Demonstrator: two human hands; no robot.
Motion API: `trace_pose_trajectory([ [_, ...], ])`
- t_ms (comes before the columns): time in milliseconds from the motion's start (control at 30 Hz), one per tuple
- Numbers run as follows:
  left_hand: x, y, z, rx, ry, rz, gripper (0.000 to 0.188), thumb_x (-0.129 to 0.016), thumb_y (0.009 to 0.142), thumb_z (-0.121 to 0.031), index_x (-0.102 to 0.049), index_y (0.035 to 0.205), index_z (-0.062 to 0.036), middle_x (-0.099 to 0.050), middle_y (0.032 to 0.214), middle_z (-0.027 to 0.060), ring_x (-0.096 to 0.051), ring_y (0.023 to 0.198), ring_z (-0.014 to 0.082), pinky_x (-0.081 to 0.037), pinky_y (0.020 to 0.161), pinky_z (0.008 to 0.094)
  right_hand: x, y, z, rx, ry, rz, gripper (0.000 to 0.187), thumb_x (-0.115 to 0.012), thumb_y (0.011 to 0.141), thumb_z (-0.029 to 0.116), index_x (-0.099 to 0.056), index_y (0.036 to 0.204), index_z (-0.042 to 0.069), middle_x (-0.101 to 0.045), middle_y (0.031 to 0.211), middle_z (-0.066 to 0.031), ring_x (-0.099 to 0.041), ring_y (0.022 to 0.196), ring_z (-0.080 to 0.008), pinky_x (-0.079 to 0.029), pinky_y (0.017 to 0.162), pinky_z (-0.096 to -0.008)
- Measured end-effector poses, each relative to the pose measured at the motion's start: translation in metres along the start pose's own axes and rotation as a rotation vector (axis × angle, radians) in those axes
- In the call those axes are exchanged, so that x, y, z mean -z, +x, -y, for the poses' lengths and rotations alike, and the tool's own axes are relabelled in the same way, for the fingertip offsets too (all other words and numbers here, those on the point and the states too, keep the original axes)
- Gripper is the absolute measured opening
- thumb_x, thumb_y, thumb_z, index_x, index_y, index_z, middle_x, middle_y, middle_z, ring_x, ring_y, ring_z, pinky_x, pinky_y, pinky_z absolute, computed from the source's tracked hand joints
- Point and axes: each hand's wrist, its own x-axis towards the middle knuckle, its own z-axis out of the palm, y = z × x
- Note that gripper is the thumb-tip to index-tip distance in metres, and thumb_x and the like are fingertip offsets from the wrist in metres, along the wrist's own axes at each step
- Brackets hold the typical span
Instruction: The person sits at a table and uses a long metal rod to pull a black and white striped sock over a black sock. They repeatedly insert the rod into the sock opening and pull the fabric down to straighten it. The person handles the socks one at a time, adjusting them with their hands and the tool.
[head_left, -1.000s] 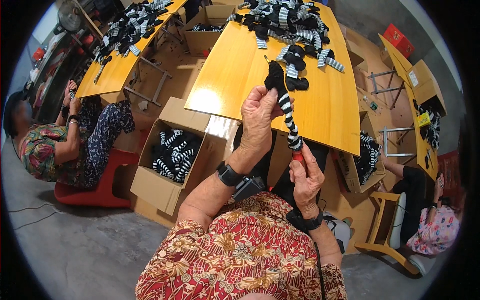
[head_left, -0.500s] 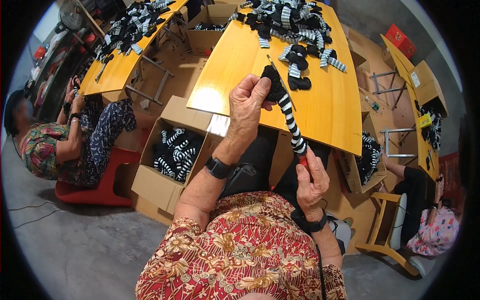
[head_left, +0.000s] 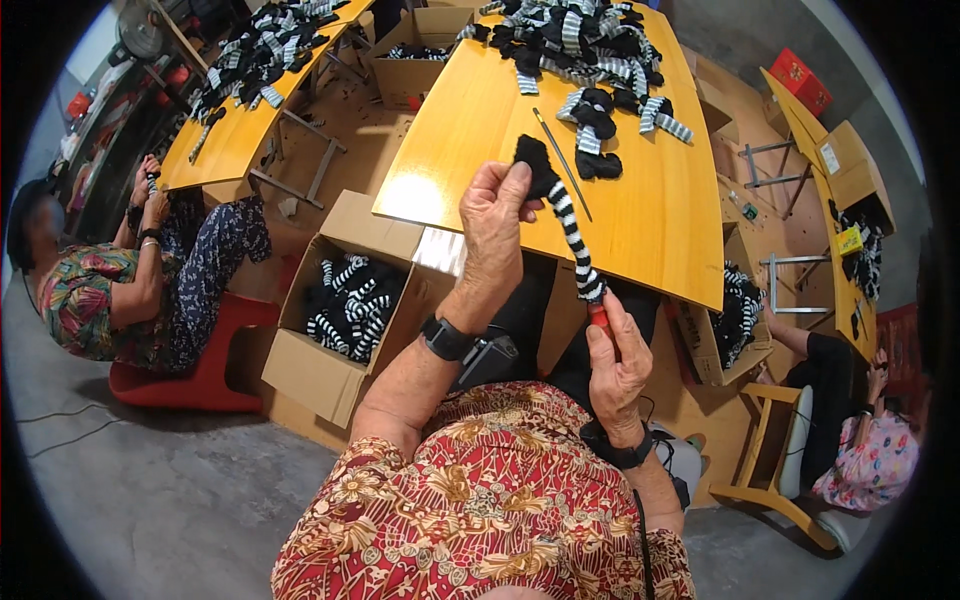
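Pinched between the thumb and fingers of my left hand (head_left: 492, 205) is the black end of a knitted piece (head_left: 572, 232), perhaps a sock or glove. Its narrow, black-and-white striped part runs down to my right hand (head_left: 618, 360). My right hand is closed around the red handle (head_left: 599, 318) of a tool whose upper part is hidden, apparently inside the striped knit. Just right of the knitted piece, a thin dark rod (head_left: 563, 163) with a lighter tip lies on the yellow table (head_left: 440, 150).
A heap of black and striped knits (head_left: 590, 45) covers the table's far side. Cardboard boxes of striped knits stand left (head_left: 290, 345) and right (head_left: 705, 350) of my legs. One person (head_left: 120, 310) sits at left by another table (head_left: 210, 160), another person (head_left: 865, 460) at right.
The black end now hangs narrower and apart from the rod, which it partly covered before. My right hand has shifted slightly left and up, and the striped part bends more.
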Motion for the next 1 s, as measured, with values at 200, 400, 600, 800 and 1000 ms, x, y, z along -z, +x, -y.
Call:
trace_pose_trajectory([
  [200, 0.003, -0.013, 0.022, 0.155, -0.144, 0.021, 0.013, -0.066, 0.091, -0.018, -0.056, 0.087, -0.0111, -0.059, 0.079, -0.0029, -0.054, 0.061, 0.0043, -0.043, 0.056, 0.0156, -0.006, 0.004, -0.009, -0.063, 0.005, -0.079, 0.037, -0.059, 0.087, -0.004, -0.060, 0.124, 0.000, -0.062, 0.088, -0.0090, -0.057, 0.076, -0.0142, -0.046, 0.068, -0.0251],
  [400, 0.013, -0.012, 0.011, 0.236, -0.021, 0.135, 0.012, -0.064, 0.093, -0.020, -0.057, 0.091, -0.0102, -0.061, 0.080, -0.0025, -0.058, 0.060, 0.0068, -0.047, 0.058, 0.0171, 0.011, 0.006, -0.019, -0.182, 0.118, -0.007, 0.037, -0.063, 0.087, 0.000, -0.060, 0.124, 0.000, -0.063, 0.090, -0.0043, -0.057, 0.078, -0.0119, -0.048, 0.071, -0.0264],
  [600, 0.034, 0.002, -0.038, -0.154, 0.481, 0.395, 0.033, -0.063, 0.091, -0.010, -0.057, 0.123, -0.0038, -0.062, 0.117, 0.0076, -0.057, 0.110, 0.0168, -0.047, 0.095, 0.0304, 0.046, 0.002, -0.033, -0.559, 0.698, 0.150, 0.036, -0.063, 0.089, 0.005, -0.060, 0.124, 0.004, -0.062, 0.077, -0.0057, -0.045, 0.051, -0.0033, -0.035, 0.041, -0.0158],
  [800, 0.049, 0.014, -0.058, -0.033, 0.532, 0.633, 0.021, -0.068, 0.085, -0.004, -0.066, 0.105, 0.0004, -0.065, 0.107, 0.0076, -0.062, 0.099, 0.0163, -0.052, 0.088, 0.0288, 0.043, 0.000, -0.029, -0.735, 1.000, 0.215, 0.036, -0.063, 0.090, 0.012, -0.059, 0.125, 0.001, -0.062, 0.079, -0.0093, -0.048, 0.054, -0.0062, -0.035, 0.040, -0.0162],
  [1000, 0.055, 0.009, -0.050, 0.107, 0.255, 0.422, 0.020, -0.072, 0.084, -0.012, -0.064, 0.099, -0.0017, -0.067, 0.086, 0.0051, -0.062, 0.073, 0.0100, -0.053, 0.067, 0.0229, 0.046, -0.013, -0.030, -0.608, 0.886, 0.220, 0.036, -0.064, 0.089, 0.014, -0.060, 0.123, 0.002, -0.062, 0.080, -0.0093, -0.049, 0.055, -0.0064, -0.034, 0.040, -0.0160],
])
